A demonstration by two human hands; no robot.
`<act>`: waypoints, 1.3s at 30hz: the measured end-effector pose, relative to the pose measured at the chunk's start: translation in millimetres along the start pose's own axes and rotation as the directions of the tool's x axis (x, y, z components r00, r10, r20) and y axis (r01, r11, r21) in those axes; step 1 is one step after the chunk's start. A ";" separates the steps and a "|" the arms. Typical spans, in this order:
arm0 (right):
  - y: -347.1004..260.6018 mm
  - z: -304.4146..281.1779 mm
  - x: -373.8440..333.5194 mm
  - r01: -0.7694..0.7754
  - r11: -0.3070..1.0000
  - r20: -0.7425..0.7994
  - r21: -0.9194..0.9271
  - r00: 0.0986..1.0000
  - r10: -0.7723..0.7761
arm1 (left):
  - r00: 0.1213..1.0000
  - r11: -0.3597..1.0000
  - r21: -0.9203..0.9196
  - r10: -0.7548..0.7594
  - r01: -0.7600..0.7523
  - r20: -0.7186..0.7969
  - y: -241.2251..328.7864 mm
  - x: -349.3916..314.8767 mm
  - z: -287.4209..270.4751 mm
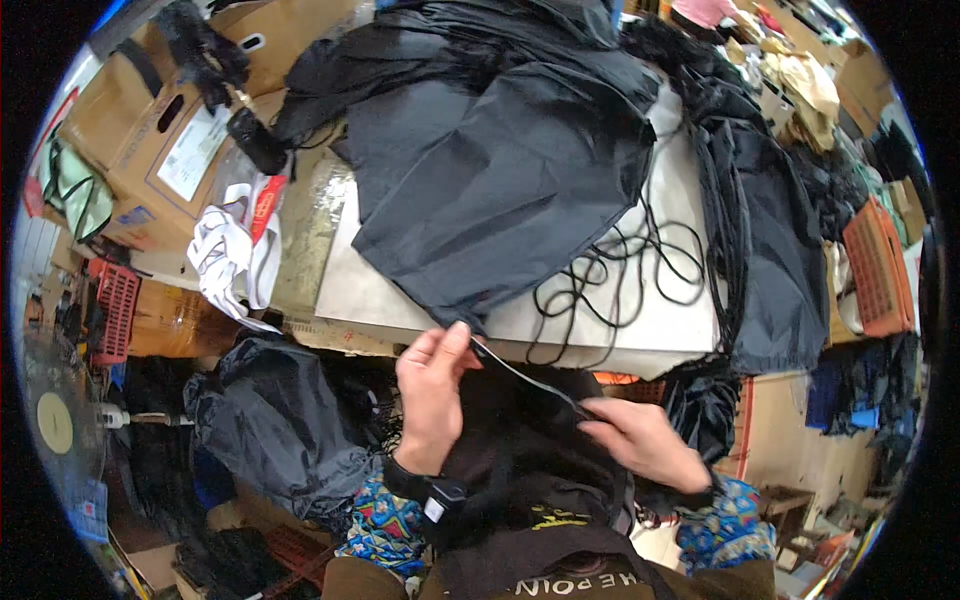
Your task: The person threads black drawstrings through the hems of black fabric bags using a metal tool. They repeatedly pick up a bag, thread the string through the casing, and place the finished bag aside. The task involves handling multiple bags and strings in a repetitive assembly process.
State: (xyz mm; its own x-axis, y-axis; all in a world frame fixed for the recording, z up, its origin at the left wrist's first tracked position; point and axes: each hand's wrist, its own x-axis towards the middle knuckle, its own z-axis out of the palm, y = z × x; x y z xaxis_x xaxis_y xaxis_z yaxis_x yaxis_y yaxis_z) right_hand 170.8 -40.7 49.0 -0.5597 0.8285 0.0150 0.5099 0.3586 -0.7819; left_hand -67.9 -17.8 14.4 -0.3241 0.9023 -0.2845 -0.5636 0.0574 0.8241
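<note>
A large piece of black fabric [520,150] lies across the white board, its near corner drawn to the board's front edge. There my left hand [432,395] is closed, pinching that corner between thumb and fingers. From the pinched corner a thin, slightly bent silvery strip [525,378] runs down to the right. Its far end, which looks dark, sits in the closed fingers of my right hand [645,440]. Whether the strip is a wire tool or a cord I cannot tell. Black cord [590,290] lies in loose loops beside the fabric.
The white board [345,290] lies on the worktable. More black fabric [765,240] hangs over its right edge, and another dark bundle [290,420] is below on the left. Cardboard box [140,140], white straps [235,250] and red crates [118,310] stand around. A person in pink [705,12] is far off.
</note>
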 end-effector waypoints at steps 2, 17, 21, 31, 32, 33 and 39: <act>5.0 -32.8 -22.0 -0.103 0.990 0.085 -0.100 0.990 0.112 | 0.999 0.999 -0.042 0.032 -0.033 -0.014 18.2 11.2 -15.5; -4.6 -7.8 4.6 0.066 0.980 -0.100 -0.186 0.991 -0.086 | 0.999 0.998 -0.046 0.053 -0.053 -0.004 14.1 13.3 -12.0; -18.9 13.4 23.2 -0.074 0.996 -0.211 0.042 0.974 0.082 | 0.977 0.964 0.252 0.031 -0.085 0.211 -5.5 -7.5 11.3; -7.2 60.9 52.7 -0.095 0.874 -0.155 0.476 0.969 0.190 | 0.818 0.673 0.469 0.431 -0.572 0.380 -1.2 0.8 22.5; -13.7 58.8 51.9 -0.095 0.878 -0.117 0.468 0.979 0.168 | 0.864 0.748 0.435 0.415 -0.502 0.284 3.6 2.5 24.2; -9.3 55.5 45.2 -0.125 0.889 -0.022 0.440 0.988 0.150 | 0.897 0.787 0.434 0.359 -0.439 0.257 14.3 -0.4 25.0; -5.7 22.7 53.7 0.125 0.992 -0.201 0.008 0.972 -0.121 | 0.675 0.413 0.535 0.400 -0.737 0.620 2.4 -3.6 49.7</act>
State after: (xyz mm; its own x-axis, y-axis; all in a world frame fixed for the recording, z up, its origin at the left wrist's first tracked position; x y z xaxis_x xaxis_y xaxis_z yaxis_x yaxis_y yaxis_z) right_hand 122.9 -8.1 40.2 -0.4741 0.8486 0.2348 0.4304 0.4560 -0.7790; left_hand -30.3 0.4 41.8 0.0267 0.8967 0.4418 0.4124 -0.4124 0.8123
